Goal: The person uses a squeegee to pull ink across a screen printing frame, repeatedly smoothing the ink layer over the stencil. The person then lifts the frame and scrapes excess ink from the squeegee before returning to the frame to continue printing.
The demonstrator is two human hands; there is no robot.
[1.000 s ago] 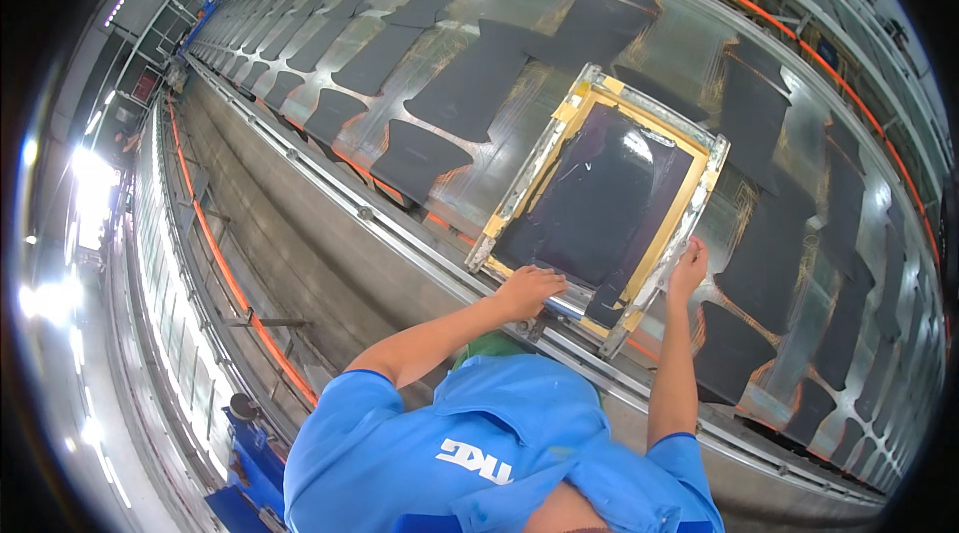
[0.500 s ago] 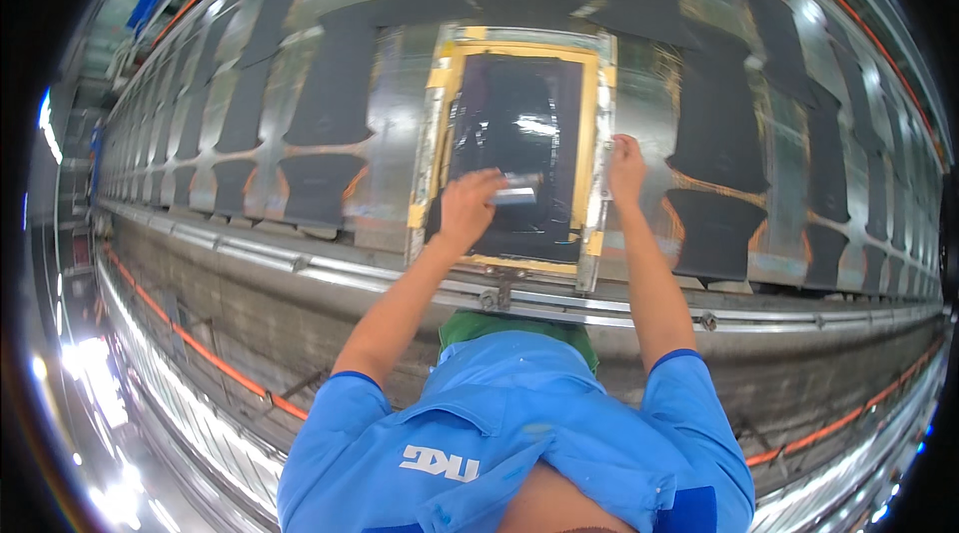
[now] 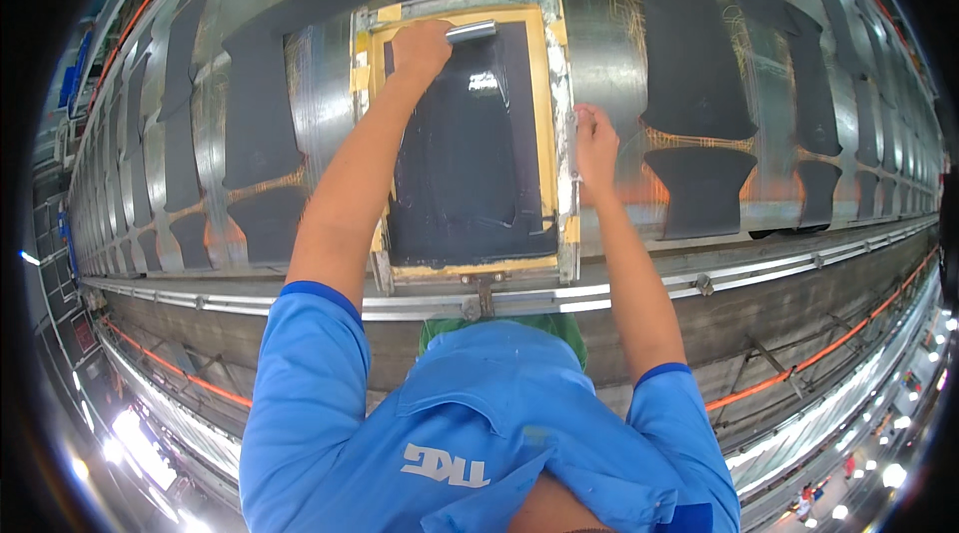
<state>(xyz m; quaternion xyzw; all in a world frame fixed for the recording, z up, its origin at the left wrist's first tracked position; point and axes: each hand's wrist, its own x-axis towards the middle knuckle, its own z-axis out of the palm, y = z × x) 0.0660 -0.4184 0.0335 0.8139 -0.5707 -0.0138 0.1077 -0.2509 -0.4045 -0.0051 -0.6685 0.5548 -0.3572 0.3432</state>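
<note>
A screen printing frame with metal rails and yellowish tape lies on the long bench in front of me. Dark ink coats the mesh inside it, with a glossy patch near the far part. My left hand is closed around a squeegee at the frame's far end, the metallic blade part sticking out to the right. At the right rail, my right hand has its fingers curled against the frame's outer edge; part of that grip is hidden.
Dark fabric pieces with curved edges lie in rows on the shiny bench on both sides. A metal rail runs along the near edge, holding a small bracket. Orange pipes run beyond, lower down.
My left hand has carried the squeegee from the near part of the mesh to its far end. The right hand stays at the right rail. The whole view has shifted a little.
</note>
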